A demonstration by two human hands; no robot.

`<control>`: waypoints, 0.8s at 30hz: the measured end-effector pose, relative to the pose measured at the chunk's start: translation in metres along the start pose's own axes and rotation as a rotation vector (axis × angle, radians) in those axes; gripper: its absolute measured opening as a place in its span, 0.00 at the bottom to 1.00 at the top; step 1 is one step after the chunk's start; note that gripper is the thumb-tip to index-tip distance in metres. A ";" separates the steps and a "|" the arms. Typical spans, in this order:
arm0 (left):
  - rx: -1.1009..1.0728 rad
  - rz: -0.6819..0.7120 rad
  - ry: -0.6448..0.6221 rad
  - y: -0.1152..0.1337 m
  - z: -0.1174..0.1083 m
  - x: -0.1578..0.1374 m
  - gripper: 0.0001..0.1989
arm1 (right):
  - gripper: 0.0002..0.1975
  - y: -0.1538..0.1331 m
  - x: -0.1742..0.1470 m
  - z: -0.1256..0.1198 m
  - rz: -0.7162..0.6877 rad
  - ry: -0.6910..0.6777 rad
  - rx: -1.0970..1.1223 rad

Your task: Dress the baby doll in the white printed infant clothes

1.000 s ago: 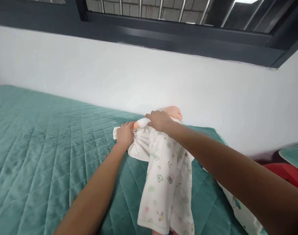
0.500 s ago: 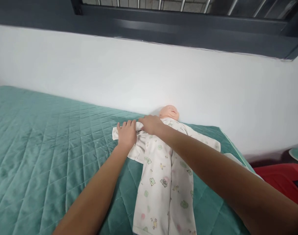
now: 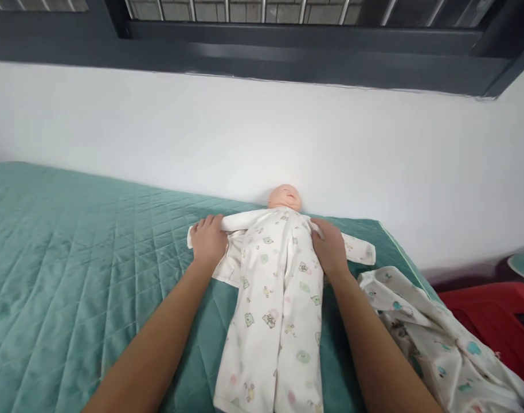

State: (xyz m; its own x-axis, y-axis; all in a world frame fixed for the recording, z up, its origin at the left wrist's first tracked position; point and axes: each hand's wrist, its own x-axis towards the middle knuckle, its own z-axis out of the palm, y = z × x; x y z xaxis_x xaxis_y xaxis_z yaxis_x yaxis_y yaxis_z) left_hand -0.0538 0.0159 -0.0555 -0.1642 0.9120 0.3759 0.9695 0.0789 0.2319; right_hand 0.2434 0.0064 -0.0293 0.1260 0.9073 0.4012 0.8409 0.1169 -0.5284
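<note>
Arms (image 3: 163,330) outstretched, left grip (image 3: 208,241) curled over sleeve (image 3: 247,219).

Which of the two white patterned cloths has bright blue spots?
The rumpled cloth at lower right, beside the red object; the garment on the doll has pale green and pink prints instead.

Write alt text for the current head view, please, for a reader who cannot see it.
A doll in a printed white garment lies on a green quilted cover near a white wall. The left hand is on one sleeve, the right hand on the garment's opposite side.
</note>
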 end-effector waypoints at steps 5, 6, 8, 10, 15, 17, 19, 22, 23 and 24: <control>0.017 -0.046 -0.036 0.000 -0.002 0.000 0.21 | 0.25 0.024 0.004 0.004 0.001 0.041 -0.086; 0.014 -0.051 -0.044 0.000 -0.002 -0.001 0.21 | 0.25 0.027 0.006 0.003 0.036 0.073 -0.074; -0.007 -0.053 -0.046 0.000 -0.005 -0.003 0.25 | 0.25 0.031 0.010 0.000 0.095 0.118 -0.054; -0.053 -0.047 -0.031 0.004 -0.012 -0.008 0.29 | 0.25 0.031 0.011 -0.001 0.116 0.113 -0.065; -0.330 0.161 -0.053 0.061 -0.055 -0.020 0.22 | 0.21 0.021 0.008 -0.001 0.184 0.094 -0.142; -0.365 0.352 -0.126 0.104 -0.070 -0.018 0.21 | 0.20 0.020 0.006 -0.001 0.216 0.088 -0.163; -0.278 0.542 -0.233 0.150 -0.077 -0.011 0.18 | 0.19 0.020 0.004 -0.002 0.236 0.077 -0.176; 0.052 0.638 -0.441 0.209 -0.068 0.000 0.13 | 0.17 0.022 0.004 -0.006 0.254 0.058 -0.186; 0.088 0.624 -0.456 0.223 -0.062 0.002 0.13 | 0.17 0.022 0.004 -0.007 0.255 0.048 -0.185; 0.116 0.609 -0.464 0.235 -0.055 0.003 0.13 | 0.16 0.022 0.004 -0.008 0.249 0.039 -0.181</control>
State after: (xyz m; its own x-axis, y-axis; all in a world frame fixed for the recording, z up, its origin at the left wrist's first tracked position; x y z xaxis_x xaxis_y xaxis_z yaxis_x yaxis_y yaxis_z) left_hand 0.1636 0.0154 0.0492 0.4722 0.8814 -0.0132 0.8815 -0.4723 -0.0001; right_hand 0.2670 0.0094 -0.0336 0.3570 0.8825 0.3063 0.8613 -0.1840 -0.4736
